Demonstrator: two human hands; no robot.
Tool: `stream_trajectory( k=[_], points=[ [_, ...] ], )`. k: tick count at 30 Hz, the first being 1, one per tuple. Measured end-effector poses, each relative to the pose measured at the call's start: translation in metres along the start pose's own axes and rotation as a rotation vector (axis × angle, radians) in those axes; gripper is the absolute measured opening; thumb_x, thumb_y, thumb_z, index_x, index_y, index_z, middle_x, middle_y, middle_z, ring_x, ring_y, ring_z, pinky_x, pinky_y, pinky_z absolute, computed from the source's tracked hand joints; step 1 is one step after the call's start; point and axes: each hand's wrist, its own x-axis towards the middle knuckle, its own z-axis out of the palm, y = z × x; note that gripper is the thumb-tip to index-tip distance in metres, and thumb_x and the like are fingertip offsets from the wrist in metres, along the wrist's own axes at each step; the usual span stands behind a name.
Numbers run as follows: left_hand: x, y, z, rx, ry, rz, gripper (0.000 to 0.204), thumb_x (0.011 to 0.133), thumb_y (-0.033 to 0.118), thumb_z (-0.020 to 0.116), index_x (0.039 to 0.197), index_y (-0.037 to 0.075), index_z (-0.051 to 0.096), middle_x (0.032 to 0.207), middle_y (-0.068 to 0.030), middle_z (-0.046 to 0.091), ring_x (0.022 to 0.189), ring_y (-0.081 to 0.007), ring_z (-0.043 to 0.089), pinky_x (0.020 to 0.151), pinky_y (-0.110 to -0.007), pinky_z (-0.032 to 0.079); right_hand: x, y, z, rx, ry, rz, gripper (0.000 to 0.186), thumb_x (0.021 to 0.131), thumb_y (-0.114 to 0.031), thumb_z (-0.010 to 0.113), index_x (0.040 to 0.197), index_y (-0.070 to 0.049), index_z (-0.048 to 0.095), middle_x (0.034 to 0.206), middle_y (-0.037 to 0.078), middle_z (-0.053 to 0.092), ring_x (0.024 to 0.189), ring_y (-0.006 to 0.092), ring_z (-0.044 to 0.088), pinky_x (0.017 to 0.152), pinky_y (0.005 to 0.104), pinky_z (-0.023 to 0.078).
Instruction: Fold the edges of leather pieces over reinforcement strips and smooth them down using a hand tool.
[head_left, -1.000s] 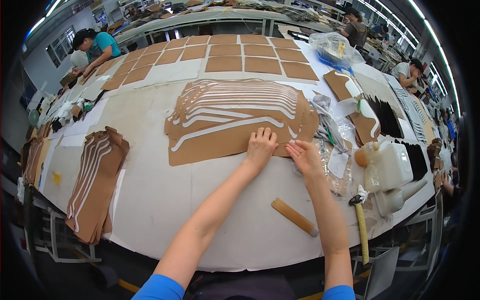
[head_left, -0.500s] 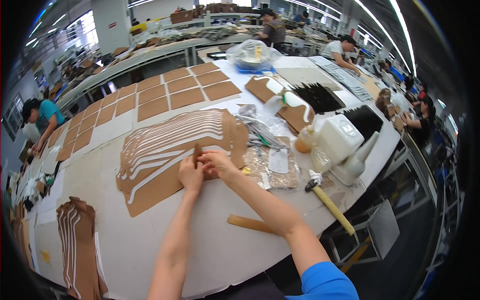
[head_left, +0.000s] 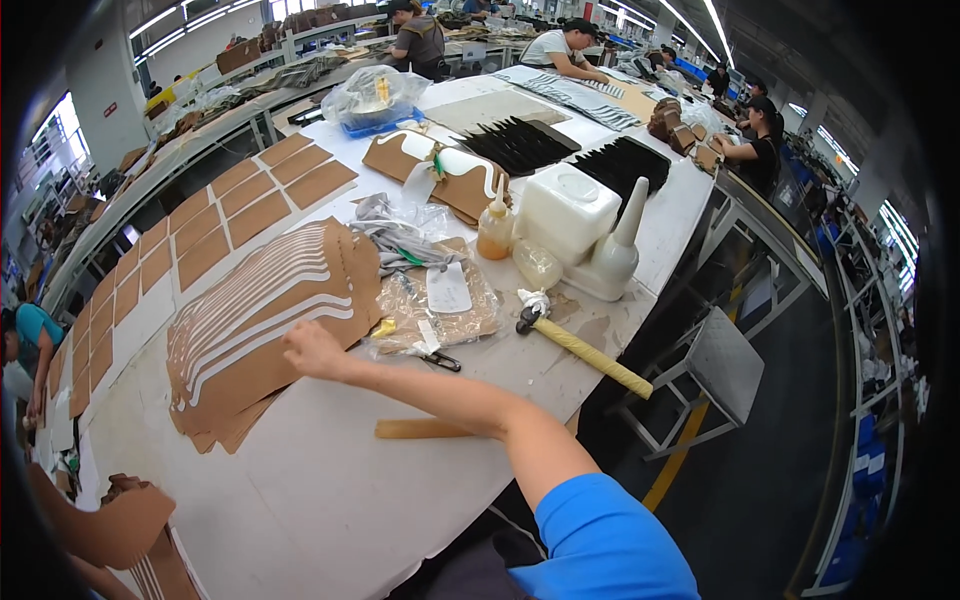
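Large pale worktable (head_left: 300, 500): its far left side carries rows of brown squares (head_left: 240, 215), laid out flat with gaps between. On the near side, below them, lies the fanned stack (head_left: 262, 330) of brown sheets, overlapped in steps so that a white band shows on each. Done, as far as visible: the upper part of the fan sits in close, fairly even order. Left, judged: sheets at its lower left corner stick out unevenly, and a separate bundle (head_left: 168, 562) of similar banded pieces lies at the lower left edge of view, apart from the fan. Estimate: part-way, since the material is split between two places; sheet count not readable. One curved brown piece (head_left: 115, 527) overlaps the bundle in view and appears raised off it. Pose: right forearm (head_left: 430, 393) reaches leftward across the table, passing over a flat brown strip (head_left: 415, 428); right hand (head_left: 315, 352) is at the near right side of the fan, back upward, fingers bent inward. Nothing is visibly held; contact or a pinch on a sheet cannot be told. Left forearm (head_left: 98, 581) shows only as a sliver beside the curved piece; left hand is largely hidden, so its grip cannot be told.
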Motion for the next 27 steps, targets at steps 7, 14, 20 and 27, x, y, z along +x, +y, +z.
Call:
stream_trajectory(
  k=[7, 14, 20, 27],
  points=[
    [-0.247, -0.032, 0.015, 0.794, -0.896, 0.138, 0.013, 0.099, 0.003, 0.067, 0.111, -0.002, 0.068, 0.103, -0.0157, 0.070, 0.085, -0.0272, 0.070, 0.078, -0.038, 0.058, -0.089, -0.165, -0.029, 1.060, -0.899, 0.689, 0.087, 0.102, -0.073, 0.054, 0.127, 0.010, 0.064, 0.103, 0.022, 0.075, 0.076, 0.0251, 0.077, 0.050, 0.0351, 0.059],
    [-0.325, -0.036, 0.056, 0.627, -1.247, 0.398, 0.025, 0.082, 0.012, 0.085, 0.101, 0.002, 0.071, 0.105, -0.0104, 0.071, 0.082, -0.0288, 0.067, 0.071, -0.040, 0.057, -0.129, -0.122, -0.057, 0.622, -0.905, 0.620, 0.044, 0.100, -0.031, 0.073, 0.128, 0.003, 0.068, 0.092, 0.009, 0.073, 0.068, 0.0126, 0.066, 0.051, 0.0282, 0.055],
    [-0.301, -0.058, 0.040, 0.597, -1.010, 0.068, 0.033, 0.085, 0.018, 0.085, 0.115, 0.007, 0.075, 0.121, -0.0104, 0.070, 0.107, -0.0317, 0.067, 0.089, -0.042, 0.057, -0.125, -0.133, -0.071, 0.542, -0.976, 0.608, 0.029, 0.098, -0.011, 0.069, 0.124, 0.001, 0.070, 0.099, 0.010, 0.077, 0.088, 0.0141, 0.072, 0.068, 0.0304, 0.059],
    [-0.280, -0.089, 0.048, 0.444, -1.395, 0.029, 0.014, 0.091, 0.015, 0.079, 0.104, 0.015, 0.074, 0.108, -0.0029, 0.064, 0.114, -0.0254, 0.059, 0.102, -0.042, 0.042, -0.128, -0.145, -0.077, 0.346, -0.886, 0.257, 0.016, 0.094, -0.010, 0.074, 0.109, -0.005, 0.074, 0.099, 0.007, 0.075, 0.094, 0.0225, 0.067, 0.084, 0.0371, 0.055]
  ],
)
